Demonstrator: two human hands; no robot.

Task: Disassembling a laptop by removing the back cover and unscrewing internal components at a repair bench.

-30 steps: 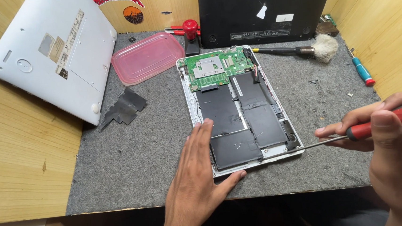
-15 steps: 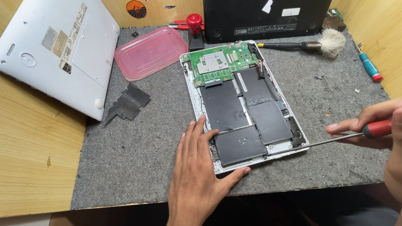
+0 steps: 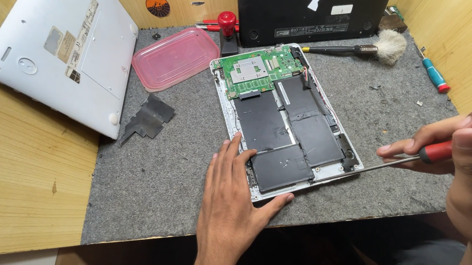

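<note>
on the grey felt surface (image 3: pixel 183 169), centre: opened laptop base (image 3: pixel 285 118), back cover off, green circuit board (image 3: pixel 262 70) at the far end, three black battery cells (image 3: pixel 289 134) nearer the person. left hand (image 3: pixel 235 196): flat, fingers spread, lying across the near left corner of the base, fingertips touching the edge of the cells, thumb along the near rim; grips nothing. right hand (image 3: pixel 459 155): fingers closed round the red handle of a screwdriver (image 3: pixel 409 161), shaft level, tip at the near right corner of the base. far left: white back cover (image 3: pixel 64 56), propped against the wooden wall. beside it: pink plastic lid (image 3: pixel 175 58), dark shield plate (image 3: pixel 146 117). far side: black laptop (image 3: pixel 315 5), dusting brush (image 3: pixel 363 48), small blue-green screwdriver (image 3: pixel 434 74).
</note>
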